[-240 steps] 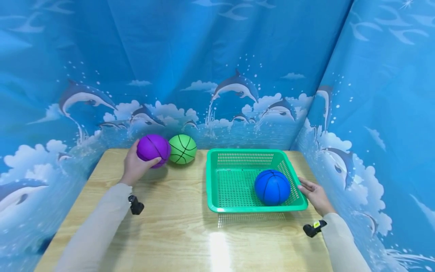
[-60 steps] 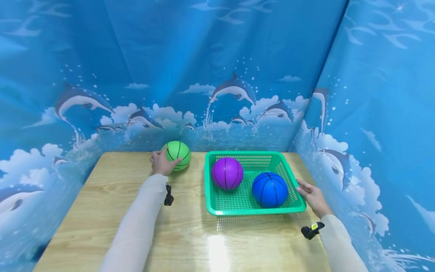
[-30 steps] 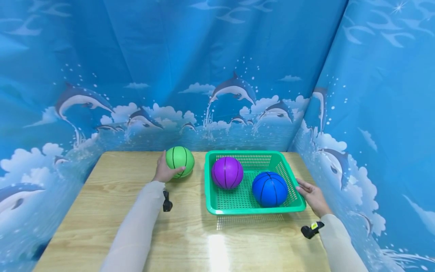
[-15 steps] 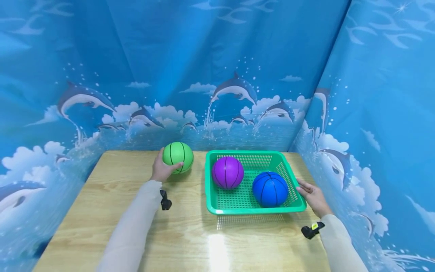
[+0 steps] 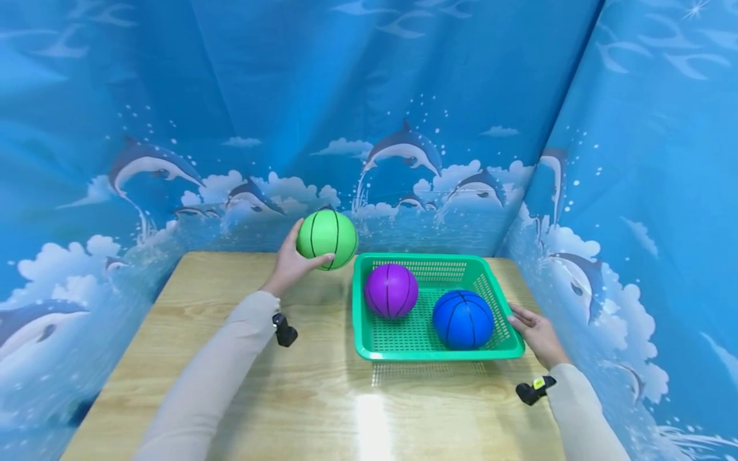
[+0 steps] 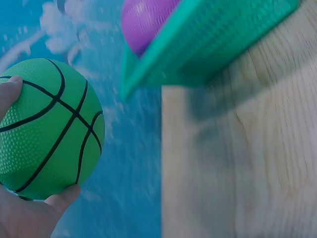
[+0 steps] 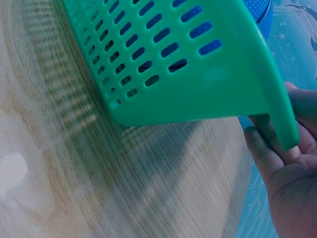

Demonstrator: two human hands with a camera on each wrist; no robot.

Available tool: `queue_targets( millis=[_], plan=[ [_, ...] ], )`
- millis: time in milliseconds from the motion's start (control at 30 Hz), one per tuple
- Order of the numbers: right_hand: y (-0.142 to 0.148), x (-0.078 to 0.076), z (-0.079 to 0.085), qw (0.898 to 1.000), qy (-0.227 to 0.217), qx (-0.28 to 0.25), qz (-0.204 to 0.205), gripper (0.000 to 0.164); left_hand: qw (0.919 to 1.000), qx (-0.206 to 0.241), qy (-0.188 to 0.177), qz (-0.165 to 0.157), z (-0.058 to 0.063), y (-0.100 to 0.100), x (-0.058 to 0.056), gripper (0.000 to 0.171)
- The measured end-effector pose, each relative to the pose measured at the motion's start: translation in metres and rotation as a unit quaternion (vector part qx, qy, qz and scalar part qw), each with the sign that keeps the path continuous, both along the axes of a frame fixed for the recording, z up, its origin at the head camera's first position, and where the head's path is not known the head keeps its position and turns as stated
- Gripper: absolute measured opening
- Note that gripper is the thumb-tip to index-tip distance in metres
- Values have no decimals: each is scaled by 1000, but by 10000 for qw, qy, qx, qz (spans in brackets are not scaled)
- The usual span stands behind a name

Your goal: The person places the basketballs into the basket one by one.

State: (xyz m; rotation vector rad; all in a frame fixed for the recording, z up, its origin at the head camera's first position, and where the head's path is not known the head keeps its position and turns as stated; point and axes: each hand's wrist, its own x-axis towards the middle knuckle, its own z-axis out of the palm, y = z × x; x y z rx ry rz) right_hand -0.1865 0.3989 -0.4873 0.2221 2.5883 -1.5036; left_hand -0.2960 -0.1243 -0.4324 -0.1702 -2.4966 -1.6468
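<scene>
In the head view my left hand (image 5: 293,261) holds a green ball (image 5: 327,239) with black basketball lines, raised above the table's back edge, just left of the basket. Its thumb lies across the near side of the ball, the fingers round the far left; the left wrist view shows the green ball (image 6: 52,130) in that grasp. My right hand (image 5: 539,333) holds the right rim of a green plastic basket (image 5: 438,356). In the right wrist view its fingers (image 7: 265,151) reach under the rim's lip. A purple ball (image 5: 391,291) and a blue ball (image 5: 462,319) lie inside the basket.
The basket stands on a light wooden table (image 5: 300,397), toward its back right. A blue dolphin-print curtain (image 5: 277,115) hangs close behind the table and along its right side. Each wrist bears a small black camera.
The purple ball has gone from the left hand into the basket. The left hand has since taken the green ball from the table, lifted it and moved it right. The right hand has stayed at the rim.
</scene>
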Motion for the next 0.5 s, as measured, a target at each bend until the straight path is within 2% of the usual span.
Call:
queue_targets(
  millis=[133,267,500],
  plan=[
    [1,0,0,10000,-38,-22,6,62,9998,87,-39,-160,12,18,6,112],
    [0,1,1,10000,-46,-76,-2,62,9988,144,-56,-458,24,37,19,111],
    [-1,0,-1,9999,-36,-95,-40,64,9904,386,-34,-1329,32,72,45,106]
  ],
)
